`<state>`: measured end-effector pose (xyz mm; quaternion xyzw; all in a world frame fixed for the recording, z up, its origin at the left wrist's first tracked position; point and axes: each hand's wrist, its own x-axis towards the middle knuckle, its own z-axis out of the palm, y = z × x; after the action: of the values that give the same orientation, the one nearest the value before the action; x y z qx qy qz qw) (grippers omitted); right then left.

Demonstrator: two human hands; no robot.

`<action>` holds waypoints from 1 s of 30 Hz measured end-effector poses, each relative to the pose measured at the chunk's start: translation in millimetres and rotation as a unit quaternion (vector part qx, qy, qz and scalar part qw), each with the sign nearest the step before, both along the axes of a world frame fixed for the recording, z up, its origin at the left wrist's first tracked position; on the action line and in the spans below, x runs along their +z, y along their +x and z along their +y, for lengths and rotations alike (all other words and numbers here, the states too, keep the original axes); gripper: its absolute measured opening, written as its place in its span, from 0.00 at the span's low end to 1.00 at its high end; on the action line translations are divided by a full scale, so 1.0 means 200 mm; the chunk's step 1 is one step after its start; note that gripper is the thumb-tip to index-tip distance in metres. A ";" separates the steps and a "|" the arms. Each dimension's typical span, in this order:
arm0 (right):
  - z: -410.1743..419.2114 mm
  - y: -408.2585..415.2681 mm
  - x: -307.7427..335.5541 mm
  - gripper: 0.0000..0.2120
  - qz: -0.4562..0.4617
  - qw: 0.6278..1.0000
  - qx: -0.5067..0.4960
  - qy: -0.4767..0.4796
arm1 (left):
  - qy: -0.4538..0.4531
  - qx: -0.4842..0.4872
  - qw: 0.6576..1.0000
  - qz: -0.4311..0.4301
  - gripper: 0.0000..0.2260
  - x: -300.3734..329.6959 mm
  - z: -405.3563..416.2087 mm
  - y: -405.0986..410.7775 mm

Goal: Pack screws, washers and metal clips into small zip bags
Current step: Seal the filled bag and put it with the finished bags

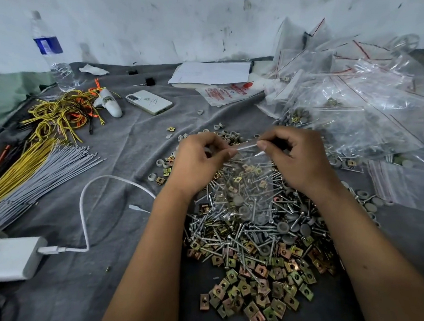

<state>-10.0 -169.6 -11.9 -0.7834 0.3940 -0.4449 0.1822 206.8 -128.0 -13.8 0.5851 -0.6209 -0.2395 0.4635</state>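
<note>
I hold a small clear zip bag (250, 185) above a heap of hardware on the grey cloth. My left hand (198, 159) pinches the left end of its top strip, and my right hand (298, 158) pinches the right end. Inside the bag lie screws, grey washers and a few brass-coloured clips. Beneath it spread silver screws (229, 233), round grey washers (287, 229) and square metal clips (259, 294).
A mound of filled and empty zip bags (358, 99) rises at the right. A phone (148, 102), water bottle (52, 51), yellow wires (57, 113), grey cable ties (43, 175) and a white charger (6, 259) with cable lie at the left. A wall stands behind.
</note>
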 end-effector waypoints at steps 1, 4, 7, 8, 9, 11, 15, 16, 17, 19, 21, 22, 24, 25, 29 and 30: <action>-0.01 -0.01 0.00 0.04 -0.007 1.000 -0.003 0.007 | 0.007 0.003 1.000 0.015 0.06 0.00 0.00 0.01; -0.02 -0.01 -0.01 0.03 -0.011 1.000 -0.004 0.016 | 0.015 0.005 0.999 0.033 0.07 0.01 0.02 0.02; -0.02 -0.01 -0.02 0.03 -0.029 0.999 -0.002 0.031 | 0.016 0.008 0.999 0.049 0.07 0.02 0.02 0.01; -0.02 -0.02 -0.02 0.02 -0.036 0.999 -0.003 0.037 | 0.019 0.011 0.998 0.064 0.06 0.02 0.03 0.01; -0.02 -0.02 -0.02 0.02 -0.042 0.998 -0.002 0.041 | 0.023 0.013 0.996 0.085 0.06 0.02 0.03 0.02; -0.03 -0.03 -0.01 0.02 -0.051 0.998 0.001 0.044 | 0.027 0.012 0.992 0.125 0.06 0.02 0.03 0.03; -0.02 -0.02 -0.02 0.02 -0.048 0.998 0.001 0.049 | 0.013 0.003 0.994 0.110 0.07 0.03 0.04 0.02; -0.02 -0.02 -0.02 0.02 -0.046 0.998 0.003 0.052 | 0.010 0.001 0.995 0.098 0.06 0.02 0.03 0.02; -0.02 -0.02 -0.02 0.02 -0.045 0.997 0.003 0.057 | 0.008 -0.002 0.996 0.091 0.06 0.02 0.03 0.02; -0.01 -0.02 -0.01 0.03 -0.056 0.995 0.014 0.080 | 0.002 -0.012 0.996 0.088 0.06 0.02 0.03 0.02; 0.00 -0.02 0.01 0.03 -0.070 0.990 0.045 0.111 | -0.008 -0.030 0.995 0.091 0.06 0.02 0.03 0.00; 0.01 -0.01 0.02 0.02 -0.070 0.989 0.058 0.117 | -0.014 -0.040 0.995 0.090 0.06 0.02 0.03 -0.01; 0.01 -0.01 0.03 0.02 -0.069 0.990 0.057 0.107 | -0.028 -0.049 0.995 0.081 0.07 0.02 0.03 -0.04; 0.02 -0.01 0.04 0.02 -0.073 0.991 0.047 0.100 | -0.035 -0.047 0.995 0.082 0.07 0.01 0.03 -0.06; -0.05 -0.07 0.15 0.02 -0.113 0.986 0.031 0.121 | -0.060 -0.011 0.994 0.092 0.08 0.00 0.03 -0.08; -0.10 -0.09 0.19 0.04 -0.128 0.983 0.018 0.130 | -0.066 -0.005 0.994 0.081 0.09 0.00 0.03 -0.09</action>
<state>-28.8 -188.9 26.8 -0.6963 0.4079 -0.4830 0.3398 189.4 -121.6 -13.7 0.5285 -0.5986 -0.2471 0.5490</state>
